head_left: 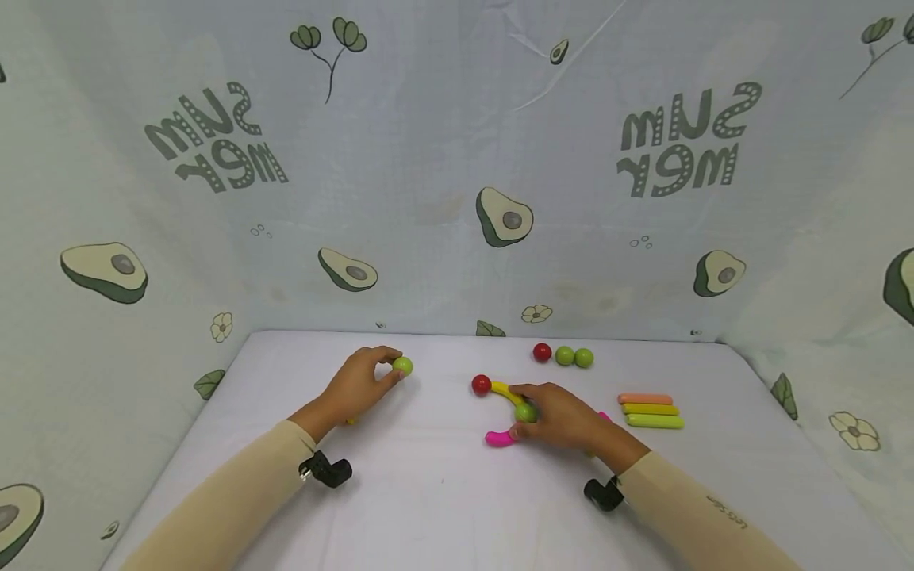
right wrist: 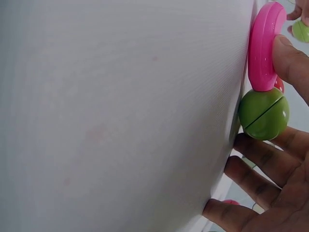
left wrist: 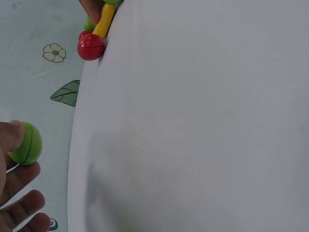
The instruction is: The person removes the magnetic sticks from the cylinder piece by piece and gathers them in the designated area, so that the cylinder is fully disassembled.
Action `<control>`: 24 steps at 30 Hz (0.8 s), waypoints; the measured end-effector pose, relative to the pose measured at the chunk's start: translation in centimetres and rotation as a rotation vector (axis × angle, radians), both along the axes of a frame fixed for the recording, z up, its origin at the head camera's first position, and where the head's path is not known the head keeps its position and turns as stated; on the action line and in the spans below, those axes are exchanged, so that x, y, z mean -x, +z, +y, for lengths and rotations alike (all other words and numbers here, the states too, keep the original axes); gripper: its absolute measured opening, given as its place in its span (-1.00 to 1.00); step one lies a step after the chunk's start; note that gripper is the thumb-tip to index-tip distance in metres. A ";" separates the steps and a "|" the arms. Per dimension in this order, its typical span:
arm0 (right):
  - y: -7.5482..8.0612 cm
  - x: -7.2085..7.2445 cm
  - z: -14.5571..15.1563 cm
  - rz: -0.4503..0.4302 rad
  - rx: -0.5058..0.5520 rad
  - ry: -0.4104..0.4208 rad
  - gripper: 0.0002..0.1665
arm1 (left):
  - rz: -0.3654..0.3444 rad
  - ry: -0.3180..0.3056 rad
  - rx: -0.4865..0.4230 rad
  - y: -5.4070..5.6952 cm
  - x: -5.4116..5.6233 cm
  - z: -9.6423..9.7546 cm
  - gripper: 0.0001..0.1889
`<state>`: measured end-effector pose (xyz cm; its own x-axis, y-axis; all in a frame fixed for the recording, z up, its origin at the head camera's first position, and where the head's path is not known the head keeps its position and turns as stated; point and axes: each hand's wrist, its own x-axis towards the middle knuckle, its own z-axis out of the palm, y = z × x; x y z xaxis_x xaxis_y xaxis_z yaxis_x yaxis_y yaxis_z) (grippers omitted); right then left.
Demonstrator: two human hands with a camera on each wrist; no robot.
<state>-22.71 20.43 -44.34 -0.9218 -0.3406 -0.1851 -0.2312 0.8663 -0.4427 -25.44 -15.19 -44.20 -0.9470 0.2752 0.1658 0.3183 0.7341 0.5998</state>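
In the head view my left hand [head_left: 360, 385] pinches a small green ball [head_left: 403, 365] above the left part of the table; the left wrist view shows the ball's [left wrist: 30, 145] groove. My right hand [head_left: 564, 418] holds another green ball [head_left: 526, 413] between thumb and index finger, low at the table. That ball [right wrist: 264, 114] sits against the end of a pink curved stick [right wrist: 263, 48], beside the thumb. A yellow curved stick [head_left: 505, 391] runs from a red ball [head_left: 481, 385] to the right hand's index finger. Pink and yellowish bits under the right hand are partly hidden.
A red ball [head_left: 542, 352] and two green balls [head_left: 565, 356] stand in a row near the back edge. On the right lie orange, yellow and green sticks [head_left: 654, 422]. A yellow piece [head_left: 351, 421] shows partly behind the left wrist. A printed cloth [head_left: 443, 159] hangs behind the white table [head_left: 428, 507].
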 end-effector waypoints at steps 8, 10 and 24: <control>-0.1 0.0 0.0 0.000 0.010 0.000 -0.10 | -0.042 0.053 0.003 0.2 0.9 -1.0 -0.57; -0.1 -0.1 0.0 0.001 0.009 -0.002 -0.10 | -0.053 0.068 0.006 0.2 1.1 -1.3 -0.56; -0.1 -0.1 0.0 0.005 0.000 -0.007 -0.10 | -0.137 0.155 -0.019 -0.6 2.7 -3.2 -0.52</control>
<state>-22.57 20.44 -44.40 -0.9252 -0.3337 -0.1809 -0.2268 0.8681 -0.4416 -28.16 -18.41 -44.78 -0.9918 0.1225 0.0366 0.1172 0.7562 0.6438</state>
